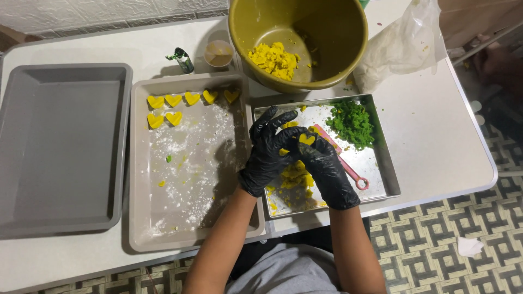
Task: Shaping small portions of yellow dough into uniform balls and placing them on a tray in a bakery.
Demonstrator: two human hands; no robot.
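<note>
Your right hand (327,166) and left hand (267,149), both in black gloves, close their grip together on 1 yellow heart (306,139) above the steel tray (384,163). Yellow dough (294,177) lies beneath them. 7 hearts (188,99) sit in the floured pan (190,218) on the bench (436,125).

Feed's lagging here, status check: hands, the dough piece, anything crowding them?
Left hand and right hand both gloved, pinching yellow heart piece. Over steel tray. Pink cutter under right hand.

The olive bowl (327,54) (far rim) is cut off by the top edge.
</note>
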